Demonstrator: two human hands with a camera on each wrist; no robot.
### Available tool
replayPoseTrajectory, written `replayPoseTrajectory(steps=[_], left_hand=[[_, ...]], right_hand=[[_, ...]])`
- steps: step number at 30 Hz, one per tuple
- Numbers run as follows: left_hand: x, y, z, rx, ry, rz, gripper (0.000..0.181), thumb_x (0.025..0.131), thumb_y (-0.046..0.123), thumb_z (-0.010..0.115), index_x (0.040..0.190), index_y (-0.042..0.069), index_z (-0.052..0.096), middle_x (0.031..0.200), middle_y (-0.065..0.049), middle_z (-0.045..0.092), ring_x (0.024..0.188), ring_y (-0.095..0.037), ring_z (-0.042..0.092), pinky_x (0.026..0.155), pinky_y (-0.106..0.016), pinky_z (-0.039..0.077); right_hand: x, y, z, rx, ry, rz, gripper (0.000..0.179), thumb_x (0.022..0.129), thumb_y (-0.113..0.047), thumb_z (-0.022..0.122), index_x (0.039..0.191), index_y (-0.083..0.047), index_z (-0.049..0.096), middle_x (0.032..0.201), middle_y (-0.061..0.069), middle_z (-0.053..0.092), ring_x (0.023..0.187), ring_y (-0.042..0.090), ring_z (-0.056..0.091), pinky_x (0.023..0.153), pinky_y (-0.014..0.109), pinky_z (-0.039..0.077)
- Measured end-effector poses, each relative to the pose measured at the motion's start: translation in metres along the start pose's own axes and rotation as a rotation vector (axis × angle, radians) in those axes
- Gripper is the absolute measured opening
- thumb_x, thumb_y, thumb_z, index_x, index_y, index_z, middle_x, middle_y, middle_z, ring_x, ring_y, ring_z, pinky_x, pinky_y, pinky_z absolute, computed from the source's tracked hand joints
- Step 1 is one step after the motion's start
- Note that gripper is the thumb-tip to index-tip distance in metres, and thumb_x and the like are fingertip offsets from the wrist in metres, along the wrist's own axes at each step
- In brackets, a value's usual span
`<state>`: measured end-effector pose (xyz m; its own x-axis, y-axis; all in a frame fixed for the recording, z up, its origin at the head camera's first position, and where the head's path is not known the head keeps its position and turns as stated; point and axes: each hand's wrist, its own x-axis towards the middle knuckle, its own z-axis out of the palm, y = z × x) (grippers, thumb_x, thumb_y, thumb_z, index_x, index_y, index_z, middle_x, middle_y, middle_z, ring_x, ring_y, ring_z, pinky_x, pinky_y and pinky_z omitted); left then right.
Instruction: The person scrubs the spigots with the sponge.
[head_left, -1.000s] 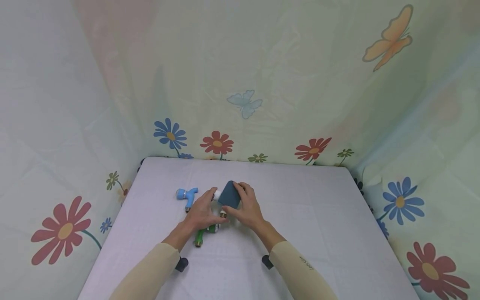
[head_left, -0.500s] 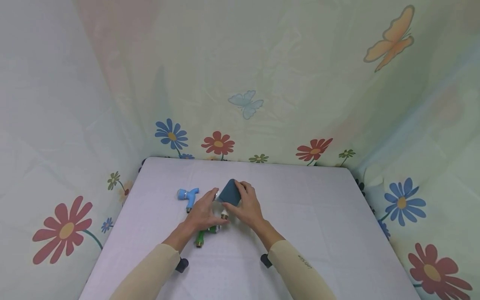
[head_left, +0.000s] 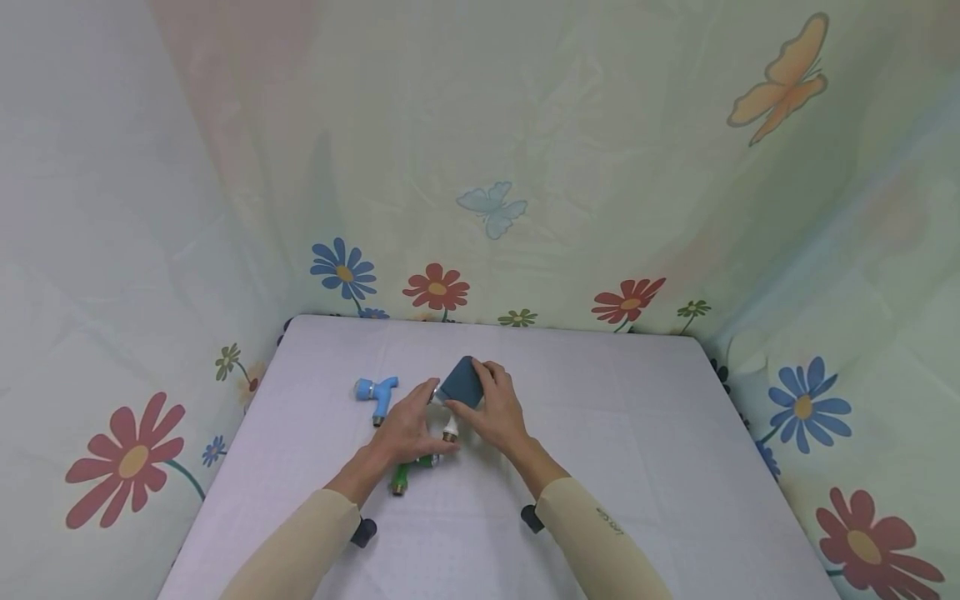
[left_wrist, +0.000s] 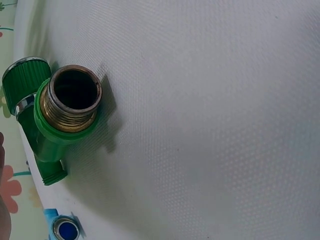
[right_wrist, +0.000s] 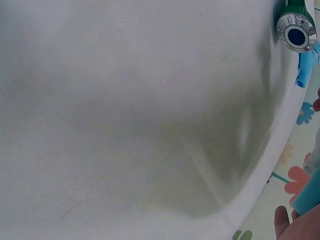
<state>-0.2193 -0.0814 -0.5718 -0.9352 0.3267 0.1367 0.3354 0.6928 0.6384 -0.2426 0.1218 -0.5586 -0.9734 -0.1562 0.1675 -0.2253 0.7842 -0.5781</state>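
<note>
My left hand (head_left: 407,429) holds a white tap, its brass threaded end (head_left: 450,433) showing between thumb and palm. Its fingertips are at the tap's silvery end, and much of the tap is hidden. My right hand (head_left: 497,412) pinches a dark blue flat pad (head_left: 461,382) between thumb and fingers, against or just over the tap. In the right wrist view, the pad (right_wrist: 307,195) looks teal, beside the white spout (right_wrist: 313,160). A green tap (left_wrist: 55,140) lies on the table below my left hand, its threaded inlet toward the left wrist camera.
A light blue tap (head_left: 377,396) lies beyond my left hand, to the left. The white-covered table (head_left: 615,433) extends to the right. Flower-printed curtains (head_left: 555,167) stand at the back and both sides. Dark wrist cameras (head_left: 363,532) sit under both sleeves.
The blue pad has turned slightly and shifted a little with my right hand. More of the white tap's threaded end shows. The green and light blue taps stay put.
</note>
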Motion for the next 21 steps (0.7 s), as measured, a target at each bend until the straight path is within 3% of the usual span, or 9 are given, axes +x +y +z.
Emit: replayPoseTrajectory(steps=[13, 21], left_hand=[[0.0002, -0.0037, 0.001, 0.019, -0.006, 0.059, 0.12, 0.068, 0.051, 0.096, 0.16, 0.006, 0.034, 0.16, -0.014, 0.047, 0.143, -0.032, 0.052, 0.112, -0.052, 0.05], [0.0002, -0.0026, 0.0013, -0.007, -0.005, 0.078, 0.116, 0.067, 0.047, 0.098, 0.159, 0.015, 0.035, 0.157, -0.008, 0.05, 0.14, -0.027, 0.055, 0.111, -0.049, 0.051]], right_hand=[[0.0019, 0.0024, -0.0003, 0.032, 0.003, 0.029, 0.097, 0.086, -0.065, 0.075, 0.162, -0.019, 0.037, 0.161, 0.012, 0.039, 0.144, 0.032, 0.044, 0.116, 0.051, 0.046], [0.0027, 0.0024, -0.0016, 0.041, 0.02, 0.045, 0.095, 0.086, -0.065, 0.074, 0.161, -0.018, 0.038, 0.16, 0.013, 0.039, 0.144, 0.032, 0.044, 0.115, 0.051, 0.047]])
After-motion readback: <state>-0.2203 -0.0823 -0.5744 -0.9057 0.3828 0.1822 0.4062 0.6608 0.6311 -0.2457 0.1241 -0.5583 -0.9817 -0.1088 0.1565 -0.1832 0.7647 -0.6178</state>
